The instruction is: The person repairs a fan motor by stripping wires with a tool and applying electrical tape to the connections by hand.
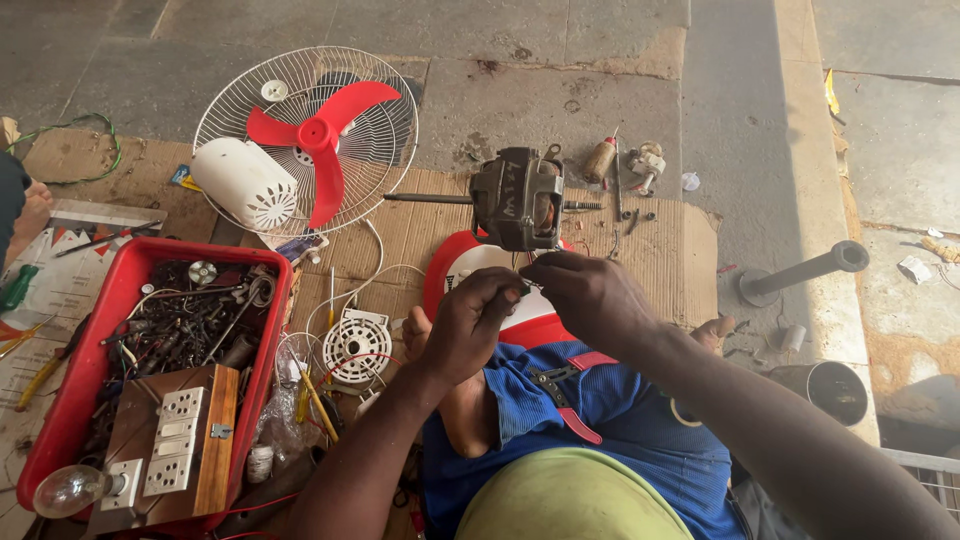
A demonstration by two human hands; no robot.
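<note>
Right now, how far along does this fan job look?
Done: the fan is stripped, its red blade and white housing lying on the wire guard, apart from the motor. In hand: the left hand and right hand pinch something small, probably wires, just below the motor. Left: nothing looks reassembled yet.

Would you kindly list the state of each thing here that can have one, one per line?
Fan motor: bare, out of its housing, shaft lying level.
Fan guard: lying flat on the ground, red blade resting on it.
Red tray: full of parts and wires.
Bulb: unlit.
Left hand: fingers pinched together just under the motor.
Right hand: fingertips meeting the left hand's; whatever is pinched is too small to tell.
</note>
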